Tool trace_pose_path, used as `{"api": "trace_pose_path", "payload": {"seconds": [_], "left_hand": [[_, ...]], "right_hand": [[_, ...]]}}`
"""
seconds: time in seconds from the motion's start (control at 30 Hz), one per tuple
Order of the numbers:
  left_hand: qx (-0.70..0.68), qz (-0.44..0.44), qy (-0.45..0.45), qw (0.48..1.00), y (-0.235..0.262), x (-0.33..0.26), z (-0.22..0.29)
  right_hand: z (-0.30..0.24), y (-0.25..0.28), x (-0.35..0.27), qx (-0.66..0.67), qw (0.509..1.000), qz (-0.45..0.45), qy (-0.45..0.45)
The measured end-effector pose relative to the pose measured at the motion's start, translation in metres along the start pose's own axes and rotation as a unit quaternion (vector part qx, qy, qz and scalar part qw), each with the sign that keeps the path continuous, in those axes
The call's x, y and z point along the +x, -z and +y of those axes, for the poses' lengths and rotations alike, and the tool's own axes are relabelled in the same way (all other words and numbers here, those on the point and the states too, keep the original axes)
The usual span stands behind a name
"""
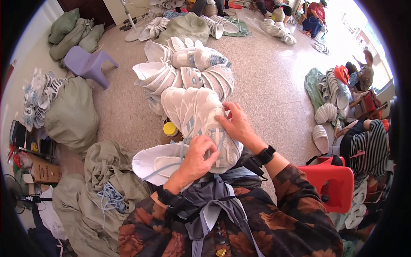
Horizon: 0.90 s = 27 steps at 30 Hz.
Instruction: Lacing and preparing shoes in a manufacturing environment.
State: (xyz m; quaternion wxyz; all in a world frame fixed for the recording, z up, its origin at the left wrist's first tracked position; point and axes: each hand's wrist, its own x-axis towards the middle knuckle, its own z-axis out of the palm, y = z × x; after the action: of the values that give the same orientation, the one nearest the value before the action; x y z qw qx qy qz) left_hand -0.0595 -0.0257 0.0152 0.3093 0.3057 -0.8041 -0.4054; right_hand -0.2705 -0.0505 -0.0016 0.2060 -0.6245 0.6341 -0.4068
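Note:
A white and grey shoe upper (220, 145) lies in front of me, its toe pointing away. My right hand (239, 126) is closed on the toe's right edge, with the thumb on top and the fingers round the side. Over the upper's left side, my left hand (198, 156) is closed in a pinch on a light blue shoelace (165, 166); its fingertips are partly hidden. Beyond both hands stands a row of nested white uppers (182, 107). Left of my left hand, another white upper (150, 160) lies open with its lining showing.
More stacked uppers (188, 77) stretch away across the floor. A yellow-lidded jar (170, 129) stands close by. To the left are a purple chair (87, 64), sacks (72, 113) and a bundle of blue laces (112, 198). A red stool (332, 182) stands at right, near other people.

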Motion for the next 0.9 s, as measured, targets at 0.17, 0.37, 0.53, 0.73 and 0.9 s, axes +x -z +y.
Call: {"api": "trace_pose_path", "payload": {"seconds": [0.17, 0.37, 0.53, 0.73, 0.9], "left_hand": [[0.117, 0.106, 0.01, 0.987, -0.005, -0.011, 0.002], [0.242, 0.122, -0.039, 0.962, -0.009, -0.007, 0.003], [0.26, 0.137, -0.075, 0.953, -0.013, -0.001, 0.004], [-0.102, -0.004, 0.161, 0.982, 0.001, -0.015, 0.06], [-0.273, -0.147, 0.18, 0.933, 0.073, -0.024, 0.16]], "right_hand": [[-0.012, 0.025, -0.025, 0.034, 0.997, 0.051, 0.049], [-0.025, 0.047, -0.077, 0.05, 0.996, -0.053, 0.043], [-0.035, 0.039, -0.084, 0.078, 0.995, -0.058, 0.038], [-0.029, 0.035, -0.082, 0.078, 0.993, -0.07, 0.057], [-0.023, 0.033, -0.077, 0.071, 0.991, -0.091, 0.071]]}}
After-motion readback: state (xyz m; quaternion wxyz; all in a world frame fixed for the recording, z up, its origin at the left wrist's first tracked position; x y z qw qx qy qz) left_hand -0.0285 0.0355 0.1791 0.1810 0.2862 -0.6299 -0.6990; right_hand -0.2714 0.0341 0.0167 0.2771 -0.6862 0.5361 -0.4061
